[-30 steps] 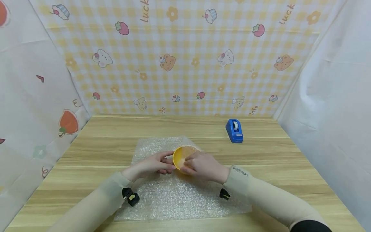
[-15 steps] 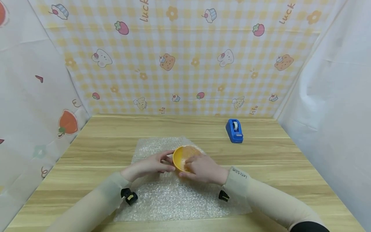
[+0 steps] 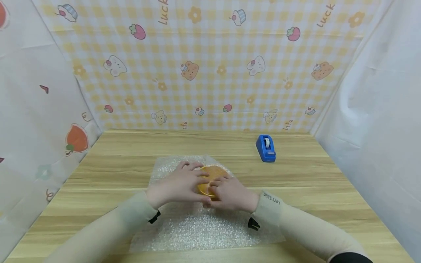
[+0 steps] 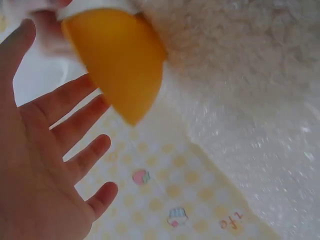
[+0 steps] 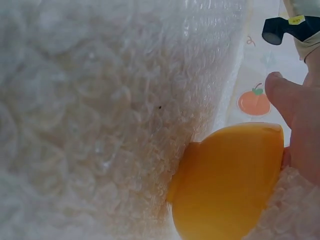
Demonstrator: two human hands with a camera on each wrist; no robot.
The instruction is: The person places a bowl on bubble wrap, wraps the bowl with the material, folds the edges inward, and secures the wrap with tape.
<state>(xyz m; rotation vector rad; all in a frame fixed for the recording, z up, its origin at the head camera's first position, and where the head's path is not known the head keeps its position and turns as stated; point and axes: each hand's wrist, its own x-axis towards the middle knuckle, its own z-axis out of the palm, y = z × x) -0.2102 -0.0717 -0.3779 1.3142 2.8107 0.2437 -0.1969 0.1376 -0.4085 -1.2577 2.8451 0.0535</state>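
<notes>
A round yellow bowl (image 3: 203, 188) stands on a sheet of bubble wrap (image 3: 197, 230); its curved outer wall (image 5: 227, 180) fills the lower right wrist view. A flap of the wrap (image 3: 216, 171) is folded up over the bowl's right side. My right hand (image 3: 235, 193) holds this flap down at the rim with bent fingers, its thumb toward the bowl's near side. Spread over the bowl's left side is my left hand (image 3: 181, 184), its thumb close to the right thumb. The left wrist view shows that palm (image 4: 45, 165) with fingers apart beside the bowl.
A blue tape dispenser (image 3: 266, 149) with a roll in it stands at the back right of the wooden table (image 3: 131, 146). Patterned cloth (image 3: 210, 84) hangs behind the table, and white sheets (image 3: 371, 109) hang on both sides.
My left hand has risen from the bowl's left outer side and spread over its rim, turning at the wrist. My right hand stays at the folded flap, its thumb slightly nearer the front.
</notes>
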